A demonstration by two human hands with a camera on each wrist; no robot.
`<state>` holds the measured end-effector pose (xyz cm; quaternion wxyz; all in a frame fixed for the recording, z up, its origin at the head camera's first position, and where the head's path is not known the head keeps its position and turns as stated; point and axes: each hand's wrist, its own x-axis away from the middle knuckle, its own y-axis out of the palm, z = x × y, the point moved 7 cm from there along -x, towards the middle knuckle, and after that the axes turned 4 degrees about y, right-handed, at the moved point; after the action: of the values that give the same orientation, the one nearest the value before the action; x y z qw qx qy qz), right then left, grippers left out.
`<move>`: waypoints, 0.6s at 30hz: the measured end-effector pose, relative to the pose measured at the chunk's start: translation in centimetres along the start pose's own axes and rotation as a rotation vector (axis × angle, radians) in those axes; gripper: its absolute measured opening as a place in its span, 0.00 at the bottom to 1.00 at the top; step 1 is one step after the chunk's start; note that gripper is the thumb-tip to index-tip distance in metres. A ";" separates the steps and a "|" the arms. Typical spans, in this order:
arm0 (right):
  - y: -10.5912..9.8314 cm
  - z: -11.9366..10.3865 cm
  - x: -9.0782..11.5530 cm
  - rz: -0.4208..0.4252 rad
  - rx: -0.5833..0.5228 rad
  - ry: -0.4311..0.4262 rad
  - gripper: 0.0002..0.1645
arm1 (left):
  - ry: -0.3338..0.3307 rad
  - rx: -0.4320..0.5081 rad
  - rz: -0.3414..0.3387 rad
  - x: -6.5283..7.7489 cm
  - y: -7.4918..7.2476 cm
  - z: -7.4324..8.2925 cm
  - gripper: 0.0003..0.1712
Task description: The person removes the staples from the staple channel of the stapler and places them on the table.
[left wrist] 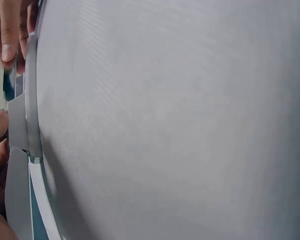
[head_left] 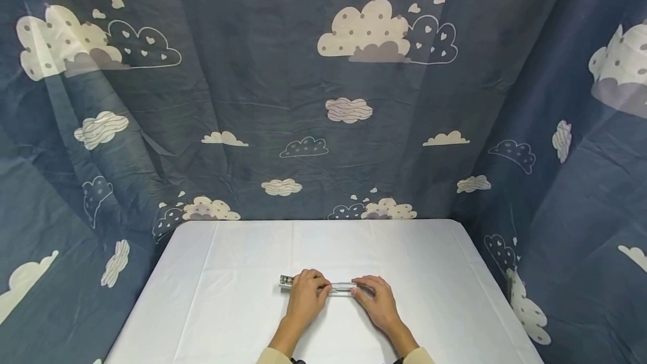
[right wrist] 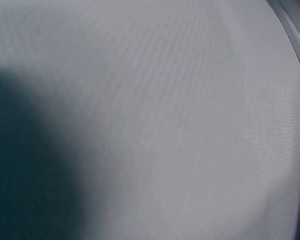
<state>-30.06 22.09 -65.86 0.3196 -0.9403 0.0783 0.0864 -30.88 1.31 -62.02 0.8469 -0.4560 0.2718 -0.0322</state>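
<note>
A slim grey-white bar-shaped device (head_left: 341,287) lies crosswise on the white tablecloth (head_left: 242,257), near the front middle. Its left end (head_left: 286,281) shows small dark buttons or marks. My left hand (head_left: 314,284) curls over the device's left part. My right hand (head_left: 363,286) grips its right end, fingers bent over the top. In the left wrist view the device (left wrist: 20,135) runs along the frame's left edge with fingertips (left wrist: 7,35) pressed on it. The right wrist view shows only a sliver of the device (right wrist: 296,27) at the top right.
The table (head_left: 455,274) is covered in white cloth and has rounded far corners. Dark blue fabric printed with clouds (head_left: 323,100) hangs close behind and on both sides. Pale sleeve cuffs (head_left: 275,357) show at the bottom edge.
</note>
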 end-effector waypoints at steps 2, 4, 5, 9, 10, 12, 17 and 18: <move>0.0 0.0 0.0 0.002 -0.008 -0.006 0.16 | -0.016 0.004 -0.001 -0.1 0.0 -0.1 0.06; 0.0 -0.1 0.1 0.006 -0.008 -0.008 0.16 | -0.021 0.005 0.001 -0.1 0.0 -0.1 0.05; 0.0 0.0 0.1 0.006 -0.011 -0.005 0.16 | -0.023 0.007 0.002 -0.1 0.0 -0.2 0.05; 0.1 0.1 0.2 -0.006 -0.032 0.024 0.16 | -0.034 0.023 0.008 0.0 0.1 -0.2 0.02; 0.2 0.2 0.2 -0.012 -0.035 0.037 0.16 | -0.037 0.028 0.009 0.0 0.2 -0.2 0.02; 0.3 0.3 0.1 -0.015 -0.033 0.044 0.16 | -0.042 0.034 0.012 0.0 0.2 -0.3 0.02; 0.2 0.1 0.1 0.001 -0.023 0.020 0.16 | -0.039 0.038 0.026 -0.1 0.3 -0.4 0.03; 0.2 0.0 0.1 0.006 -0.022 0.013 0.16 | -0.042 0.040 0.028 -0.1 0.3 -0.4 0.03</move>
<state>-29.99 21.97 -66.00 0.3082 -0.9442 0.0823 0.0820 -31.21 1.20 -62.41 0.8618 -0.4357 0.2594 -0.0163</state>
